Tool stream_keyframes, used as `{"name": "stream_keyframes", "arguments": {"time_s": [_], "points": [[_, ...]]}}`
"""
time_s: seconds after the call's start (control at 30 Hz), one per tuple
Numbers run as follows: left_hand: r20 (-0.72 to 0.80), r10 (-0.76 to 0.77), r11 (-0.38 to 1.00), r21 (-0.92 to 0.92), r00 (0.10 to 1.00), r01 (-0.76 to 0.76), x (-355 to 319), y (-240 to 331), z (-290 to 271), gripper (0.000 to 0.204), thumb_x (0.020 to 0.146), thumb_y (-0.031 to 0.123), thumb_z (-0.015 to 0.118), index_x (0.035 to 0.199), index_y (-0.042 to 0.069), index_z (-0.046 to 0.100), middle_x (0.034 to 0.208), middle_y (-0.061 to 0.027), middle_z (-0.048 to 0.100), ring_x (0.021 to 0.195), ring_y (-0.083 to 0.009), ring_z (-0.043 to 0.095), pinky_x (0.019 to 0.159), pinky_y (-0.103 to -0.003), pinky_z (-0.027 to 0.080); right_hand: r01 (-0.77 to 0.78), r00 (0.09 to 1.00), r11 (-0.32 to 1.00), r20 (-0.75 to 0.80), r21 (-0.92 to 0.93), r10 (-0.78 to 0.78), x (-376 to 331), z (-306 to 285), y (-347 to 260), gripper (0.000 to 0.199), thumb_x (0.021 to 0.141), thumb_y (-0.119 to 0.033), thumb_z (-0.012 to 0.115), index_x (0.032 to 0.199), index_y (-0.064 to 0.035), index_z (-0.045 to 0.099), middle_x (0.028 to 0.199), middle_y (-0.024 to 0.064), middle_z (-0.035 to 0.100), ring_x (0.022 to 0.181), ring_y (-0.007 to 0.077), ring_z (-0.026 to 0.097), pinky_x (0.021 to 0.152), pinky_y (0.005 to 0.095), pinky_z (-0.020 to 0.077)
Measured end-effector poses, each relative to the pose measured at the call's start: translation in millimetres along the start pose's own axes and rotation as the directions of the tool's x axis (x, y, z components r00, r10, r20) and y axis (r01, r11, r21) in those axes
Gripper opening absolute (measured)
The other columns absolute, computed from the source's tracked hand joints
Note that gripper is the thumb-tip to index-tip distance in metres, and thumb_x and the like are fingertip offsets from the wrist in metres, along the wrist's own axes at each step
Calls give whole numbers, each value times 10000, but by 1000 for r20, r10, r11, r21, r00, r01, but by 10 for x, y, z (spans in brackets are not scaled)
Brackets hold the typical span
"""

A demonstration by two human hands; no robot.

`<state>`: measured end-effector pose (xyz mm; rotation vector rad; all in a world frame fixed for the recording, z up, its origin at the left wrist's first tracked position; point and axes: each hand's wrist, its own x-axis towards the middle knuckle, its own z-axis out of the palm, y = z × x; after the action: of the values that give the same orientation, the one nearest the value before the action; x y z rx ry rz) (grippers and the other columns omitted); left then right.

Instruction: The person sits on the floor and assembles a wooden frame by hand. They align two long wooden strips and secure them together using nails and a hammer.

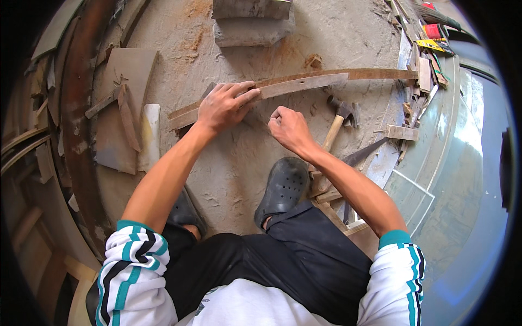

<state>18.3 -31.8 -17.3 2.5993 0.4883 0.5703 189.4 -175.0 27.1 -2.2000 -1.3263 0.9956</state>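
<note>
My left hand (225, 106) is wrapped over two long wooden strips laid together. The front strip (304, 84) is paler, has a small dark mark and ends short of the other. The brown back strip (380, 74) runs on to the right, to the wood scraps there. My right hand (291, 129) hangs just in front of the strips, apart from them, its fingers curled in a pinch; whatever is in them is too small to tell. Right of that hand a hammer (333, 133) with a wooden handle lies on the floor, head away from me.
Two stacked blocks (253, 24) lie at the far side of the concrete floor. A board (125, 108) with wood offcuts is on the left. A handsaw (367, 152) lies right of my shoe (283, 185). Wood scraps (424, 76) and a glass sheet (457, 157) line the right.
</note>
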Motion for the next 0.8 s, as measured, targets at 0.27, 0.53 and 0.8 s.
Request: {"name": "stream_keyframes", "arguments": {"time_s": [0.27,0.53,0.8], "points": [[-9,-15,1000,-20,1000,15,-20,23,-24,399,867,282,768,1251,200,694,1309,-3,662,1123,-230,671,926,-385,539,520,761,694,-98,-498,-641,410,-515,57,321,897,-171,684,1203,-84,644,988,97,743,964,277,700,809,389,545],[-165,-75,997,-43,983,68,-16,18,-65,359,838,357,801,1121,145,737,1175,-20,708,1077,-226,677,916,-378,533,685,659,513,140,-518,-739,713,-446,202,293,884,-134,668,1164,-48,654,980,105,707,947,276,675,815,396,540],[-773,-535,755,-257,341,603,8,343,-370,468,960,366,693,1307,61,615,1438,-200,486,1384,-322,419,1148,-459,308,662,663,630,-74,-405,-745,454,-673,-538,426,835,-190,785,1191,-7,641,973,153,680,924,313,670,836,403,551]]}}
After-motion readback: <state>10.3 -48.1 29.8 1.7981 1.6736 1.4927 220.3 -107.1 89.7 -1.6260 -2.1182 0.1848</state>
